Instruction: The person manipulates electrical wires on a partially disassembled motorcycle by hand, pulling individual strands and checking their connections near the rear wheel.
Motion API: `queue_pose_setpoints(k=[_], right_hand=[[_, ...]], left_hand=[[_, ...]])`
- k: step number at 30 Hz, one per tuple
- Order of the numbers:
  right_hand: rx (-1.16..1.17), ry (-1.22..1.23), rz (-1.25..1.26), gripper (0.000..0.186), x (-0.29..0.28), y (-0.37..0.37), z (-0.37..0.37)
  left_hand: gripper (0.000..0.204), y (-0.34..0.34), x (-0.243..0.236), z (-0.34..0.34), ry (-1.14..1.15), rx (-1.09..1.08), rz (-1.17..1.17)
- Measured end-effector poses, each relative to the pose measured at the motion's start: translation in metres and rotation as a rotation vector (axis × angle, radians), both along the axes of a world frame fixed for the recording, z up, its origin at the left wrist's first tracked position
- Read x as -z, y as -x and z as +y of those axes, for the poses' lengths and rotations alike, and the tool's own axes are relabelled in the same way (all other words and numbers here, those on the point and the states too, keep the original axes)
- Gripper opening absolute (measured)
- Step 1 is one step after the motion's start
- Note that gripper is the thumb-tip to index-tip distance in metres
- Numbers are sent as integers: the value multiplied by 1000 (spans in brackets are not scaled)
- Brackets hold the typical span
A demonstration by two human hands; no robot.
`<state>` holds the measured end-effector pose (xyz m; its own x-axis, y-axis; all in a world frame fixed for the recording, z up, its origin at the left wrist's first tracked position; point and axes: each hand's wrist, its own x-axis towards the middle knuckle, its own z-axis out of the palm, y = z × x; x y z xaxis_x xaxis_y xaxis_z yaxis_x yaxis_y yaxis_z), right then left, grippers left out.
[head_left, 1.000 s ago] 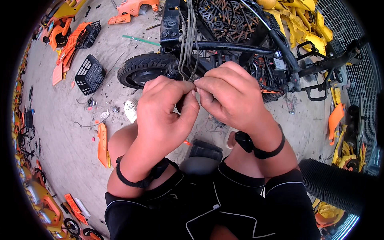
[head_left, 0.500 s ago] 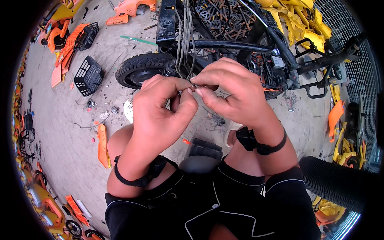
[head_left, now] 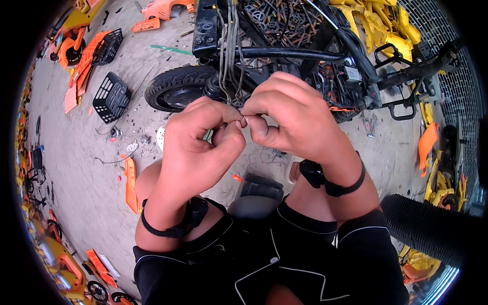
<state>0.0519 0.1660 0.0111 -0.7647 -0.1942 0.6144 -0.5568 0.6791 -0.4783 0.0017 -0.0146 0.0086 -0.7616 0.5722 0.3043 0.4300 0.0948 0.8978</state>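
Thin grey cables (head_left: 231,56) hang in a bundle from the black vehicle frame (head_left: 290,52) and run down to my fingertips. My left hand (head_left: 201,140) is closed, its thumb and forefinger pinching at the lower end of a cable. Right against it, my right hand (head_left: 290,114) is closed too, with thumb and fingertips pinched at the same spot. A tiny thin bit shows where the fingertips meet, too small to make out clearly. Behind my left hand stands the frame's black-tyred wheel (head_left: 178,89).
Metal scrap (head_left: 284,25) is heaped beyond the frame, beside yellow plastic panels (head_left: 386,30). On the concrete floor at left lie a black crate (head_left: 112,96), a green strip (head_left: 170,49) and an orange panel (head_left: 130,183). A ribbed black hose (head_left: 422,229) lies at right.
The pinched fingertips have dropped slightly. My right thumb has bent and drawn back toward its palm. My left hand has shifted a little down and left.
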Motion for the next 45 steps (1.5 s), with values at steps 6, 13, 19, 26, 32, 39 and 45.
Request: queue_pose_setpoints(k=[6, 13, 19, 26, 32, 39, 45], right_hand=[[-72, 161, -216, 13, -3, 0, 3], [-12, 121, -94, 14, -2, 3, 3], [34, 2, -46, 15, 1, 2, 6], [142, -59, 58, 16, 9, 2, 2], [142, -72, 119, 18, 10, 1, -3], [106, -147, 149, 21, 11, 1, 1], [92, -270, 182, 24, 5, -1, -1]], left_hand=[[9, 4, 1, -2, 60, 41, -31], [8, 3, 5, 3, -1, -34, 35], [7, 1, 3, 6, 74, -75, 186], [19, -1, 7, 12, 193, -201, 479], [18, -1, 10, 12, 247, -239, 638], [12, -2, 3, 11, 301, -173, 598], [8, 0, 4, 8, 176, -107, 349]])
